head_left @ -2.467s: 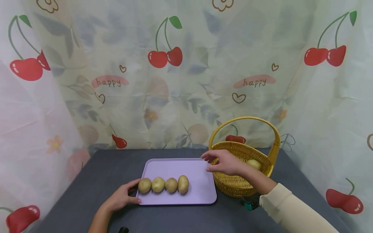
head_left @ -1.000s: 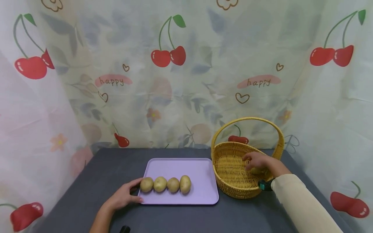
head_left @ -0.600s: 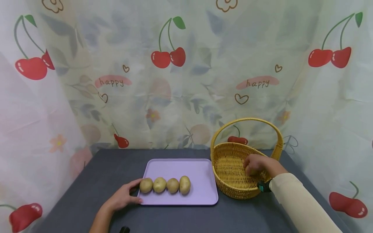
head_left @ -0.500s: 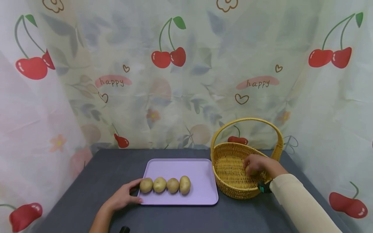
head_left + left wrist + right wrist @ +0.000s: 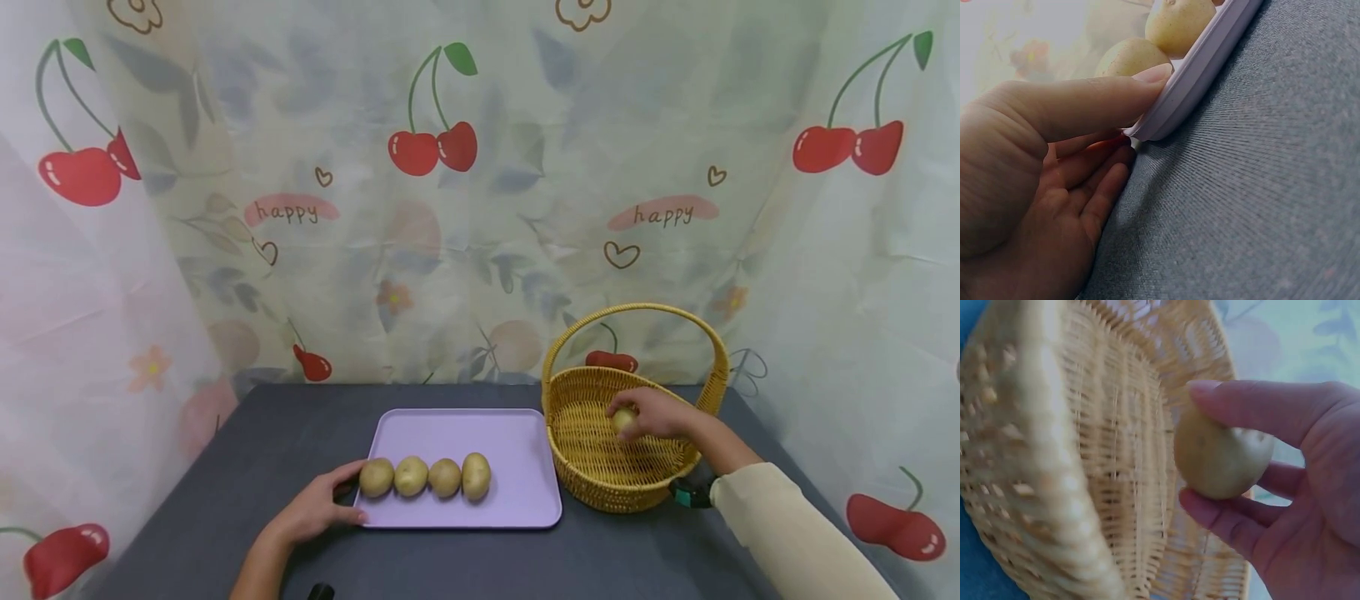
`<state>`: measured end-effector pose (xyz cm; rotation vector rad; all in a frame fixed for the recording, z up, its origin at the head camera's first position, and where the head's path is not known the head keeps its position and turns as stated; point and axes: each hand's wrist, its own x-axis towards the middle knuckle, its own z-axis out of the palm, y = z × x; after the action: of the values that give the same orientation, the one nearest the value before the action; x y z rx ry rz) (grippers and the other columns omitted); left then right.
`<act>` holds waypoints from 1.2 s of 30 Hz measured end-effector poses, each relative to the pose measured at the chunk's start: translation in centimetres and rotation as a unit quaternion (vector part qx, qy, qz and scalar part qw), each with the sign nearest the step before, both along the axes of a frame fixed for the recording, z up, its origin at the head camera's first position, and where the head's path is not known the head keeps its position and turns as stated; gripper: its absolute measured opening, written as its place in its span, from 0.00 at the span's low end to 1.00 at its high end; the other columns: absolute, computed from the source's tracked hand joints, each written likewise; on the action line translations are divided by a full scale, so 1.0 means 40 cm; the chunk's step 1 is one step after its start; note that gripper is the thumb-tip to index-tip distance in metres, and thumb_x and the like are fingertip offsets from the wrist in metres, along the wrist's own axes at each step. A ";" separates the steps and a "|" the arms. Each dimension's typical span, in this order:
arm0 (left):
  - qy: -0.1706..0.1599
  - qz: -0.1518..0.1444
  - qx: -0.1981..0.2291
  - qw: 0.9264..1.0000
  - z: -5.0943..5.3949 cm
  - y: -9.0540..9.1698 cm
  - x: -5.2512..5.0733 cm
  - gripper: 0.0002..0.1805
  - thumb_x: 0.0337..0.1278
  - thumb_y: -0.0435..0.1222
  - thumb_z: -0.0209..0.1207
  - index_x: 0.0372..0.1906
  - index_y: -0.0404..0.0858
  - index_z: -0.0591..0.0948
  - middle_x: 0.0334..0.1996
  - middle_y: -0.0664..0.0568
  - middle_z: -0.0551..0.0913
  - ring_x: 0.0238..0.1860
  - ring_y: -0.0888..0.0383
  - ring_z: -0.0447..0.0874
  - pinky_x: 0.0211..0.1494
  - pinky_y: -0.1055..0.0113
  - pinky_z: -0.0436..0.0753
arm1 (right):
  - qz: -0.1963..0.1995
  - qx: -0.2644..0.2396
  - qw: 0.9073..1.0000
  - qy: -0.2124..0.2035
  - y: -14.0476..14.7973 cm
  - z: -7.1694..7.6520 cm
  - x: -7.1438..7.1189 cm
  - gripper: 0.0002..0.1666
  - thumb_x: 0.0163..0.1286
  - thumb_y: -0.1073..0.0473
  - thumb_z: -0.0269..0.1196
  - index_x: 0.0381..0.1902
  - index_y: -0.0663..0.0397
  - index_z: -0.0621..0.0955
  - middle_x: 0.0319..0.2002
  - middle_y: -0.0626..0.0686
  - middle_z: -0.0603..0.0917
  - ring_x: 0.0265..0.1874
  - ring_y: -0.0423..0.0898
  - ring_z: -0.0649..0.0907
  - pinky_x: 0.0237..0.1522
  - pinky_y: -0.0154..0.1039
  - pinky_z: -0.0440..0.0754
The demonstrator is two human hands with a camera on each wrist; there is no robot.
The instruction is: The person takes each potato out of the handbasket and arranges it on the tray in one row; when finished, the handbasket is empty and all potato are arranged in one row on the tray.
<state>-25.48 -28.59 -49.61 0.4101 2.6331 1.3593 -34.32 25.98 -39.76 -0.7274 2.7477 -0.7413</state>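
Observation:
A light purple tray (image 5: 517,467) lies on the table with several potatoes in a row on it, the leftmost potato (image 5: 377,477) near its left rim. My left hand (image 5: 315,504) holds the tray's near left corner; in the left wrist view the thumb (image 5: 1107,103) lies over the rim and the other fingers reach to its outer side. Inside the wicker basket (image 5: 618,498), my right hand (image 5: 656,414) grips one potato (image 5: 1219,456) between thumb and fingers, raised off the basket floor. Part of this potato is hidden behind the fingers.
The basket stands against the tray's right side, its tall arched handle (image 5: 633,307) rising above the right hand. A dark grey cloth (image 5: 300,425) covers the table. Behind it hangs a cherry-patterned curtain (image 5: 480,250). A small black object (image 5: 321,591) shows at the front edge.
My right hand went from above the tray into the basket, took hold of the potato there and has lifted it up and leftward. The left hand stays at the tray corner.

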 end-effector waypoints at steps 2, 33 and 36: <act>0.005 -0.005 0.000 1.000 0.001 -0.001 0.001 0.44 0.45 0.37 0.74 0.68 0.29 0.67 0.65 0.33 0.69 0.64 0.36 0.67 0.65 0.40 0.63 | -0.001 -0.017 1.000 0.014 -0.012 0.006 0.013 0.22 0.58 0.57 0.72 0.51 0.54 0.82 0.40 0.50 0.80 0.31 0.46 0.76 0.32 0.42 0.75; 0.029 -0.019 -0.007 0.999 -0.007 -0.005 0.000 0.44 0.44 0.39 0.74 0.68 0.30 0.69 0.64 0.36 0.71 0.62 0.39 0.69 0.62 0.46 0.68 | 0.035 -0.317 0.947 0.040 -0.302 -0.075 0.179 0.31 0.57 0.66 0.72 0.59 0.59 0.76 0.56 0.59 0.76 0.43 0.51 0.77 0.40 0.41 0.80; 0.031 -0.018 -0.005 0.999 -0.006 -0.005 -0.004 0.44 0.44 0.39 0.74 0.68 0.31 0.69 0.64 0.36 0.71 0.62 0.40 0.69 0.62 0.46 0.68 | 0.043 -0.331 0.942 0.037 -0.336 -0.098 0.182 0.31 0.55 0.67 0.73 0.57 0.60 0.77 0.55 0.58 0.77 0.43 0.49 0.78 0.41 0.41 0.80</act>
<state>-25.63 -28.79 -49.85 0.5051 2.6672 1.3429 -27.04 12.54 -43.67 -0.9949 2.4864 -1.6781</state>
